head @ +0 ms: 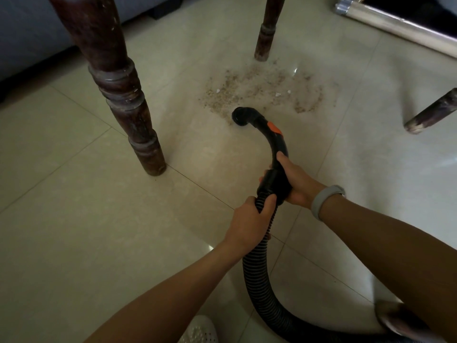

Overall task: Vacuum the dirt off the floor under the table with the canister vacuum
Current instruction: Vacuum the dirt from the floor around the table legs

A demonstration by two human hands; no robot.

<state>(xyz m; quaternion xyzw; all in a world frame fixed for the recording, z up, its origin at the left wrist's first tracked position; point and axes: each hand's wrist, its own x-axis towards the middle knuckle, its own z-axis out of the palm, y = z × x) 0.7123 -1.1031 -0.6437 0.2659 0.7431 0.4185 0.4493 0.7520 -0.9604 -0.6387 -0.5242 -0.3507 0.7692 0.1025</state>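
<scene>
A patch of sandy dirt (262, 91) with a few white bits lies on the pale tiled floor between the table legs. The black curved vacuum handle (270, 137) carries an orange slider, and its open nozzle end (239, 116) sits at the near edge of the dirt. My right hand (295, 183) grips the handle's lower part. Just behind it, my left hand (249, 222) grips the ribbed black hose (259, 280), which curves down to the right toward the bottom edge. The canister is hidden.
A thick turned wooden table leg (118, 95) stands at the left and a thinner one (267, 28) behind the dirt. A third leg tip (430, 113) shows at the right. A silver frame (395, 23) runs across the top right, a grey sofa (29, 33) top left.
</scene>
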